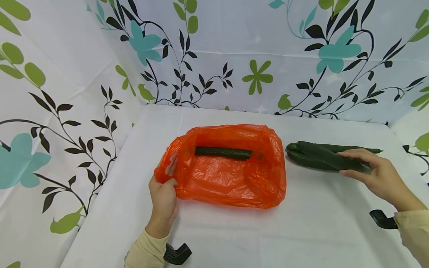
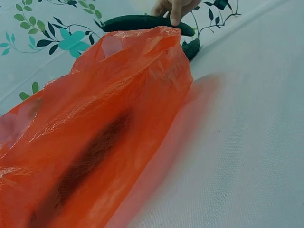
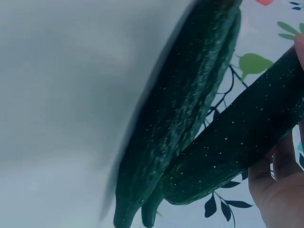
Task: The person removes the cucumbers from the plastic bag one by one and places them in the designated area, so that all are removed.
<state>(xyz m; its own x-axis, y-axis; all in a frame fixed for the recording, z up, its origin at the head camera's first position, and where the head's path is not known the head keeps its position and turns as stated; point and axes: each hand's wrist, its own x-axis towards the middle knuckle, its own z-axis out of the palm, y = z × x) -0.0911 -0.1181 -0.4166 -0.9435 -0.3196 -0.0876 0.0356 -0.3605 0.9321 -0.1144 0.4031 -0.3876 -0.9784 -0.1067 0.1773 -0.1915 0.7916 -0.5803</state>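
Note:
An orange plastic bag [image 1: 231,186] lies with its mouth spread, a dark green cucumber [image 1: 222,152] inside; through the film it shows as a dark shape in the left wrist view. My left hand [image 1: 164,201] grips the bag's left edge, some fingers behind the film. To the right of the bag, my right hand [image 1: 378,175] pinches one cucumber [image 1: 330,158] near its right end, between thumb and fingers. That cucumber [image 3: 232,142] is over others; in the right wrist view two more cucumbers [image 3: 180,114] lie side by side beneath and beside it.
A white cloth [image 1: 301,230] covers the table. Behind and to the left hangs a pale curtain [image 1: 214,48] with leaf and flower prints. Black wrist devices show at both sleeves.

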